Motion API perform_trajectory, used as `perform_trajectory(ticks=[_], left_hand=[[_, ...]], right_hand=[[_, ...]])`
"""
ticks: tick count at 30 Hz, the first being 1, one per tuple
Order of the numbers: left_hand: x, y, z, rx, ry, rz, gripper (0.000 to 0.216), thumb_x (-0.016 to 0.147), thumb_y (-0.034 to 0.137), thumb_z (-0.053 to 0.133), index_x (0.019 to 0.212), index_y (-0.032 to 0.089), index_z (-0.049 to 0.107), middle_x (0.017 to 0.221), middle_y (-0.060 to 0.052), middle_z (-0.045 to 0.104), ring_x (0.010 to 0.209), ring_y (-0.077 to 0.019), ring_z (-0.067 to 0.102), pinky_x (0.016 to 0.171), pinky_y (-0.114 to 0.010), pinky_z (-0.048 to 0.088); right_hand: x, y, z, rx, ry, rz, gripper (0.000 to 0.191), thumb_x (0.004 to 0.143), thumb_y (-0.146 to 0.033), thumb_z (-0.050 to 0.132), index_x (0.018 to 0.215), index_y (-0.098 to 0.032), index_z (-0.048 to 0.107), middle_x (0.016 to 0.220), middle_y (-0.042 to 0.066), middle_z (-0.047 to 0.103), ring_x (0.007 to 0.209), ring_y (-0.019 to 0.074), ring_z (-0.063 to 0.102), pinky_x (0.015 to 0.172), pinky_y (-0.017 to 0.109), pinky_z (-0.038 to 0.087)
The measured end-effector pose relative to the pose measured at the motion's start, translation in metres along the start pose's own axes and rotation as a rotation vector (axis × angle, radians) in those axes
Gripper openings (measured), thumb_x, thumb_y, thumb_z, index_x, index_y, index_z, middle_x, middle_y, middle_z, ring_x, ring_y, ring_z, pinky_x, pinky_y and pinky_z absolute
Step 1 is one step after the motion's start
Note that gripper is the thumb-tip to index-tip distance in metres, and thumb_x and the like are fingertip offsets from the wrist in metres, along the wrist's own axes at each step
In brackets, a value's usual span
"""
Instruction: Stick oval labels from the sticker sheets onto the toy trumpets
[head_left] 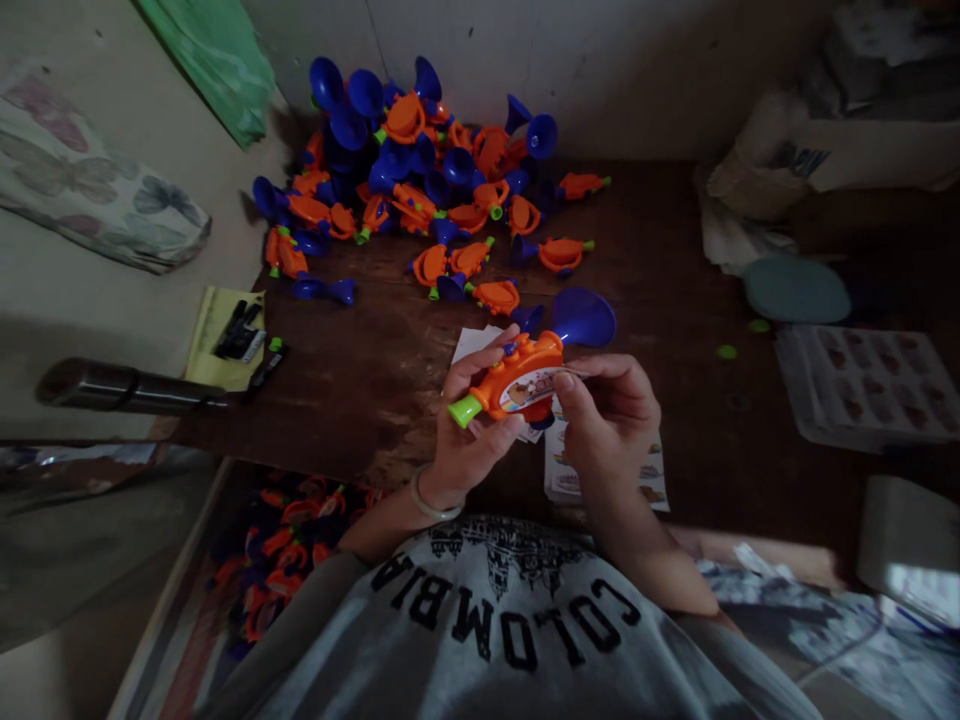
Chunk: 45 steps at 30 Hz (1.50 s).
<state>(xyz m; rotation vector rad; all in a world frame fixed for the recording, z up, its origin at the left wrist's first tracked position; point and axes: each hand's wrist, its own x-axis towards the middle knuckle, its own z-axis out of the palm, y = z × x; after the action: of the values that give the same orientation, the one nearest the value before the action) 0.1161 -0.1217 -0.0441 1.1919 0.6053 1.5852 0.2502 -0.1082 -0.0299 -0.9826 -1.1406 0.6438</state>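
Observation:
Between my hands is a toy trumpet with an orange body, a blue bell and a lime-green mouthpiece. My left hand is closed around its body near the mouthpiece end. On the side facing me sits an oval printed sticker. The thumb of my right hand presses on the sticker's right end, and the other fingers are behind the trumpet near the bell. Below, partly hidden by my hands, a stack of sticker sheets lies on the table, with white paper beyond it.
Many similar toy trumpets are piled at the back of the table. More trumpets lie below its front left edge. A dark cylinder and yellow pad are left; a plastic box with sheets stands right.

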Motion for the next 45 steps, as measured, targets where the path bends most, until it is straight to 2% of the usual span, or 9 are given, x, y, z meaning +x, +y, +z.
perform_trajectory(ticks=[18,22,27,29,33,36,39,43,45], left_hand=[[-0.001,0.003,0.007,0.098,0.059,0.024,0.036,0.098,0.031,0.071,0.132,0.035,0.061,0.158,-0.003,0.060,0.149,-0.0297,0.057,0.126,-0.056,0.046],[-0.004,0.004,0.008,0.152,0.058,0.049,0.037,0.099,0.031,0.070,0.133,0.036,0.059,0.159,-0.003,0.059,0.153,-0.0301,0.052,0.127,-0.057,0.044],[-0.004,0.002,0.008,0.157,0.066,0.074,0.037,0.098,0.028,0.070,0.133,0.036,0.060,0.160,-0.002,0.059,0.155,-0.0303,0.050,0.128,-0.058,0.043],[-0.004,0.001,0.008,0.159,0.076,0.075,0.037,0.098,0.028,0.070,0.132,0.037,0.061,0.160,-0.001,0.059,0.153,-0.0303,0.052,0.128,-0.059,0.043],[-0.004,-0.002,0.008,0.160,0.093,0.064,0.037,0.097,0.031,0.071,0.133,0.037,0.061,0.157,-0.002,0.061,0.151,-0.0311,0.054,0.127,-0.061,0.043],[-0.005,-0.002,0.001,0.178,0.100,0.067,0.038,0.096,0.036,0.074,0.132,0.036,0.061,0.157,-0.004,0.061,0.151,-0.0322,0.054,0.126,-0.060,0.045],[-0.006,0.002,-0.024,0.370,0.128,0.126,0.036,0.097,0.035,0.073,0.131,0.033,0.062,0.155,-0.007,0.062,0.149,-0.0322,0.056,0.122,-0.058,0.050],[-0.007,0.005,-0.088,0.990,0.094,0.201,0.039,0.097,0.016,0.062,0.134,0.026,0.063,0.156,-0.012,0.060,0.148,-0.0305,0.057,0.123,-0.055,0.049],[-0.011,0.003,-0.122,1.282,0.057,0.076,0.043,0.092,0.012,0.059,0.134,0.022,0.065,0.157,-0.014,0.058,0.154,-0.0328,0.051,0.128,-0.056,0.043]], right_hand=[[0.000,-0.002,0.002,-0.075,-0.035,-0.083,0.009,0.092,-0.032,0.079,0.095,-0.027,0.072,0.084,-0.003,0.075,0.070,0.0131,0.070,0.062,0.028,0.058],[0.002,-0.003,0.002,-0.121,-0.050,-0.165,0.006,0.093,-0.027,0.077,0.096,-0.028,0.072,0.081,-0.003,0.072,0.069,0.0135,0.067,0.059,0.029,0.055],[0.005,-0.002,0.000,-0.249,-0.059,-0.278,0.015,0.091,-0.020,0.077,0.100,-0.030,0.072,0.087,-0.002,0.070,0.077,0.0164,0.065,0.070,0.035,0.057],[0.006,-0.002,-0.002,-0.346,-0.011,-0.313,0.025,0.087,-0.024,0.082,0.108,-0.032,0.071,0.101,0.002,0.069,0.091,0.0211,0.066,0.078,0.040,0.059],[0.012,0.002,-0.004,-0.407,0.101,-0.321,0.084,0.076,-0.046,0.093,0.149,-0.037,0.052,0.147,0.013,0.053,0.132,0.0351,0.057,0.094,0.049,0.060],[0.022,0.018,-0.010,-0.458,0.024,-0.368,0.100,0.078,-0.061,0.087,0.161,-0.036,0.037,0.162,0.015,0.042,0.149,0.0403,0.045,0.111,0.058,0.054],[0.037,0.042,-0.028,-0.659,-0.012,-0.350,0.094,0.088,-0.060,0.078,0.164,-0.030,0.031,0.165,0.021,0.041,0.153,0.0417,0.042,0.121,0.065,0.043],[0.048,0.063,-0.047,-1.031,-0.534,0.096,0.078,0.096,-0.053,0.068,0.160,-0.019,0.038,0.154,0.024,0.057,0.143,0.0450,0.054,0.112,0.071,0.047],[0.047,0.067,-0.047,-1.130,-0.733,0.244,0.085,0.093,-0.051,0.071,0.163,-0.018,0.035,0.159,0.025,0.054,0.145,0.0460,0.053,0.112,0.071,0.047]])
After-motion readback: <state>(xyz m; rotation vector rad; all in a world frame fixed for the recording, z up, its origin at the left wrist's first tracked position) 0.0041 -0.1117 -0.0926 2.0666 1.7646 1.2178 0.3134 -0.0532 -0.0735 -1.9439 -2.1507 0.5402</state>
